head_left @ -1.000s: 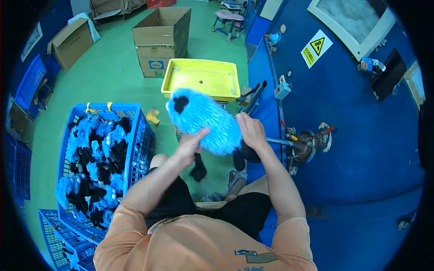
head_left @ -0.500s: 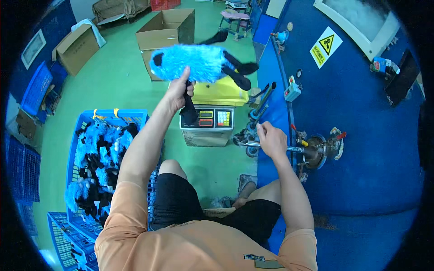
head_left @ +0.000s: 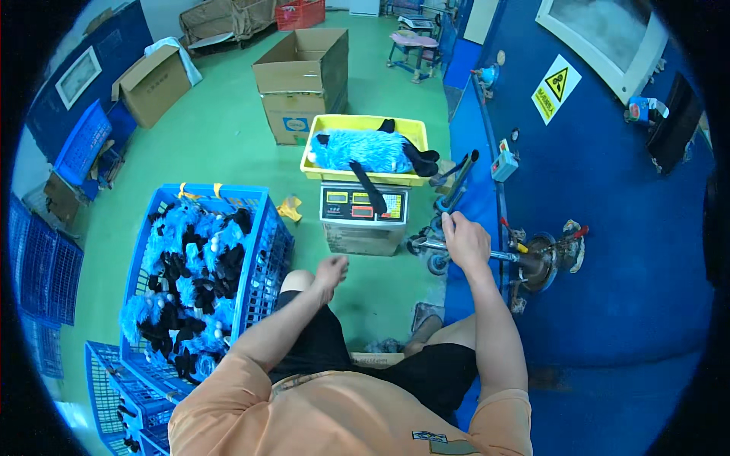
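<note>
A fluffy blue plush toy (head_left: 361,150) with black limbs lies on its side in the yellow tray (head_left: 319,176), one black limb hanging over the front edge. The tray sits on a weighing scale (head_left: 363,205) with displays and a keypad. My left hand (head_left: 332,275) is in the air in front of the scale, fingers curled, with nothing seen in it. My right hand (head_left: 466,242) is closed at the metal nozzle tube (head_left: 502,255) that sticks out from the blue machine (head_left: 608,289); its fingertips are partly hidden.
To the left stands a blue plastic basket (head_left: 262,251) heaped with blue and black plush toys (head_left: 190,281). Cardboard boxes (head_left: 300,83) stand beyond the scale. Valves with red handles (head_left: 578,232) and upright metal tubes (head_left: 460,178) are on the machine side. A stool (head_left: 414,42) is far back.
My left hand has let go of the plush toy, which is now in the yellow tray, and has drawn back toward me. The right hand stays at the tube.
</note>
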A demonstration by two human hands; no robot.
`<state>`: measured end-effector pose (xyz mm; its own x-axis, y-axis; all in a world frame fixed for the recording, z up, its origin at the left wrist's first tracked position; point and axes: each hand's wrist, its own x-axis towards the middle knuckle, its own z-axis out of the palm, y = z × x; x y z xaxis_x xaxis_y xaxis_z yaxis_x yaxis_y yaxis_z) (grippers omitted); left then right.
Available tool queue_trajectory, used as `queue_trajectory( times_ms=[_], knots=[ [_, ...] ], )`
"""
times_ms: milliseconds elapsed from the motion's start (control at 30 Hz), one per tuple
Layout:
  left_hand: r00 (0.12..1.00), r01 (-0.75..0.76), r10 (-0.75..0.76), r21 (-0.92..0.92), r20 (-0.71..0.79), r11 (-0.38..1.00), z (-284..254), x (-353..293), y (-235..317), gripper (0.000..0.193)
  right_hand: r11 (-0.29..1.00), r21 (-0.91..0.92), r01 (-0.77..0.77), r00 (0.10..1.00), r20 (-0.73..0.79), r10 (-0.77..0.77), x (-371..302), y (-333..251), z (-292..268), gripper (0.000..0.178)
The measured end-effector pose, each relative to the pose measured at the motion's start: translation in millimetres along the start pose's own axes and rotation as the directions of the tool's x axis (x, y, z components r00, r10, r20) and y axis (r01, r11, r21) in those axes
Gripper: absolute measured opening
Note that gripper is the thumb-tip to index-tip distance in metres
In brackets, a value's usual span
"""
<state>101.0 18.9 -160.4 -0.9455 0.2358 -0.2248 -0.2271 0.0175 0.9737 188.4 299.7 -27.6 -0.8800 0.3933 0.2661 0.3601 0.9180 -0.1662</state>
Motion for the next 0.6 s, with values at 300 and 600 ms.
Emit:
queue_trajectory(
  times_ms=[300,600],
  knots=[
    [0.98,-0.118,0.139,0.148,-0.142,0.982,-41,26,31,0.037,1.0,0.018,-0.011,0.999,0.043,0.01,-1,-5,-5,0.039],
    [0.953,-0.235,0.278,0.286,-0.12,0.929,-30,116,93,0.04,0.998,0.027,-0.056,0.997,0.063,0.055,3,-9,-6,0.037]
  ],
)
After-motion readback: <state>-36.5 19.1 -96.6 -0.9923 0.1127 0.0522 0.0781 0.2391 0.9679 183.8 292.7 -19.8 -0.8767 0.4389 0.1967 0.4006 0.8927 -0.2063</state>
